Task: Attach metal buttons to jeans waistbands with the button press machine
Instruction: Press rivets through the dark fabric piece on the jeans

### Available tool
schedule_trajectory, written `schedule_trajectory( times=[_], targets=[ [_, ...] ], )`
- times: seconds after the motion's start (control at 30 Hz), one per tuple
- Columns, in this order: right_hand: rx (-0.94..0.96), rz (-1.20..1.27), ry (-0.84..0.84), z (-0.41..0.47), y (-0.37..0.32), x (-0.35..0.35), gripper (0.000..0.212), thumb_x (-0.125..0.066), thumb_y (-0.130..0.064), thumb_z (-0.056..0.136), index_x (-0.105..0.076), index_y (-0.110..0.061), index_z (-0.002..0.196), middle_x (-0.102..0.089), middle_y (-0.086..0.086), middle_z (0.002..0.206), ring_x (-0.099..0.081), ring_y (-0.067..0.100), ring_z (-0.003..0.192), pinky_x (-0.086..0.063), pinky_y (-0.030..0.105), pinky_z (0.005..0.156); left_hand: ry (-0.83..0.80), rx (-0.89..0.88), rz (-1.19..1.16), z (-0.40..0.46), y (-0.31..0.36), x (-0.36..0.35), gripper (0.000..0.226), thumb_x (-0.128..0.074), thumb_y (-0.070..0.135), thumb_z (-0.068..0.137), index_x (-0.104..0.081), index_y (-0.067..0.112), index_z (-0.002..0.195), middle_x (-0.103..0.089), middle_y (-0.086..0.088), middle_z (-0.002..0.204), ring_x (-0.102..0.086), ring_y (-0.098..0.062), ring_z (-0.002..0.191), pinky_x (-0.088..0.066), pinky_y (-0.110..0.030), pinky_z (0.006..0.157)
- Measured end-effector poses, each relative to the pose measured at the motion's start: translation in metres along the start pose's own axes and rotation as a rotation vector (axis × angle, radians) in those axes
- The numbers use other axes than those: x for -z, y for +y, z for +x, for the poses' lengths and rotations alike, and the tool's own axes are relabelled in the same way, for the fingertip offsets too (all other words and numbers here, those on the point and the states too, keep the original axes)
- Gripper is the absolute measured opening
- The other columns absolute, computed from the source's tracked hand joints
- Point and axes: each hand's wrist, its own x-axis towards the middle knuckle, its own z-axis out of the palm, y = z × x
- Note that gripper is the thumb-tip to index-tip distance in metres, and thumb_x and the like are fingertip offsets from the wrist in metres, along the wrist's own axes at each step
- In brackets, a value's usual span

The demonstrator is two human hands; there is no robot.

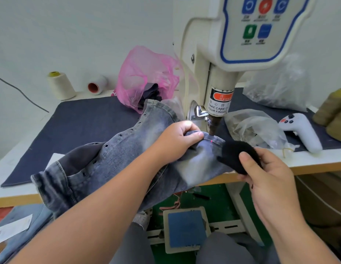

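Note:
Grey washed jeans [116, 155] lie across the table's front edge, with the waistband [213, 139] under the punch [213, 126] of the cream button press machine [223, 54]. A red laser dot shows on the waistband. My left hand [177, 141] grips the waistband just left of the punch, thumb on top. To the right of the waistband, my right hand [268, 176] pinches a black piece of fabric [236, 155] between thumb and fingers. No metal button is visible.
A dark mat [80, 126] covers the table. Behind it stand thread cones [61, 86], a pink plastic bag [146, 77] and clear bags [253, 128]. A white handheld controller [301, 130] lies at the right. A blue foot pedal [186, 229] sits on the floor below.

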Motion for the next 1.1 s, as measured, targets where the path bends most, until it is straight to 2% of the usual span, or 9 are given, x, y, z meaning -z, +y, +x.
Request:
schedule_trajectory(
  times=[0.07, 0.17, 0.23, 0.37, 0.53, 0.7, 0.83, 0.9, 1.1],
  targets=[
    [-0.029, 0.071, -0.129, 0.002, -0.006, -0.007, 0.031, -0.082, -0.052, 0.068, -0.076, -0.030, 0.089, -0.074, 0.000, 0.085, -0.066, 0.011, 0.068, -0.054, 0.021, 0.058, -0.012, -0.005, -0.029, 0.001, 0.000, -0.002, 0.021, -0.064, 0.021, 0.095, -0.061, 0.030, 0.076, -0.057, 0.025, 0.059, -0.050, 0.008, 0.059, -0.040, -0.012, 0.062],
    [-0.085, -0.021, -0.115, 0.012, -0.003, -0.026, 0.003, -0.075, -0.023, 0.083, -0.073, -0.022, 0.082, -0.071, 0.001, 0.073, -0.066, 0.013, 0.061, -0.051, 0.024, 0.054, -0.048, 0.007, -0.109, 0.000, 0.003, -0.001, 0.011, -0.061, 0.029, 0.088, -0.063, 0.026, 0.078, -0.058, 0.021, 0.059, -0.050, 0.004, 0.058, -0.040, -0.017, 0.061],
    [-0.098, -0.147, -0.046, 0.017, 0.002, -0.035, 0.010, -0.070, -0.012, 0.090, -0.066, -0.016, 0.082, -0.070, 0.003, 0.066, -0.067, 0.014, 0.056, -0.051, 0.026, 0.053, -0.081, 0.030, -0.160, -0.001, 0.004, 0.000, 0.015, -0.059, 0.033, 0.084, -0.068, 0.021, 0.079, -0.060, 0.016, 0.062, -0.054, 0.000, 0.062, -0.043, -0.020, 0.064],
    [-0.096, -0.232, -0.015, 0.020, 0.004, -0.041, 0.013, -0.071, -0.016, 0.090, -0.062, -0.015, 0.081, -0.069, -0.002, 0.062, -0.065, 0.012, 0.049, -0.049, 0.020, 0.046, -0.196, 0.058, -0.223, -0.003, 0.006, 0.006, 0.016, -0.066, 0.036, 0.084, -0.070, 0.021, 0.081, -0.063, 0.003, 0.077, -0.058, -0.007, 0.075, -0.046, -0.023, 0.074],
    [-0.107, -0.268, -0.001, 0.015, 0.003, -0.041, 0.013, -0.063, -0.023, 0.096, -0.058, -0.015, 0.088, -0.064, 0.002, 0.056, -0.057, 0.011, 0.044, -0.046, 0.019, 0.043, -0.316, 0.085, -0.227, -0.004, 0.004, 0.013, 0.017, -0.078, 0.016, 0.080, -0.066, 0.009, 0.090, -0.065, -0.001, 0.080, -0.061, -0.011, 0.075, -0.050, -0.021, 0.070],
    [-0.268, 0.075, 0.059, 0.002, 0.001, -0.042, 0.012, -0.049, -0.014, 0.103, -0.054, -0.011, 0.114, -0.073, 0.010, 0.077, -0.059, 0.015, 0.049, -0.048, 0.026, 0.046, -0.305, 0.059, -0.294, -0.003, 0.004, 0.014, 0.027, -0.077, 0.010, 0.079, -0.060, 0.017, 0.099, -0.064, 0.002, 0.087, -0.062, -0.009, 0.080, -0.051, -0.021, 0.072],
    [-0.347, 0.308, 0.028, -0.009, -0.007, -0.051, 0.021, -0.044, -0.012, 0.105, -0.063, -0.007, 0.112, -0.076, 0.013, 0.087, -0.067, 0.016, 0.058, -0.055, 0.026, 0.052, -0.277, -0.013, -0.291, -0.004, 0.002, 0.012, 0.032, -0.068, -0.006, 0.087, -0.055, 0.013, 0.109, -0.064, 0.000, 0.100, -0.062, -0.012, 0.092, -0.053, -0.028, 0.084],
    [-0.397, 0.394, 0.015, -0.013, -0.010, -0.056, 0.021, -0.046, -0.013, 0.104, -0.065, -0.008, 0.111, -0.076, 0.016, 0.094, -0.072, 0.020, 0.069, -0.057, 0.026, 0.057, -0.263, -0.035, -0.254, -0.004, 0.002, 0.012, 0.025, -0.065, -0.008, 0.088, -0.058, 0.010, 0.105, -0.066, 0.007, 0.097, -0.062, -0.009, 0.092, -0.052, -0.032, 0.088],
    [-0.513, 0.563, 0.073, -0.014, -0.016, -0.068, 0.020, -0.053, -0.010, 0.100, -0.064, -0.001, 0.114, -0.076, 0.017, 0.097, -0.075, 0.024, 0.083, -0.060, 0.029, 0.064, -0.227, -0.074, -0.238, -0.005, 0.002, 0.009, 0.023, -0.063, -0.004, 0.090, -0.062, 0.019, 0.093, -0.062, -0.007, 0.096, -0.059, -0.019, 0.092, -0.048, -0.050, 0.097]
  ],
)
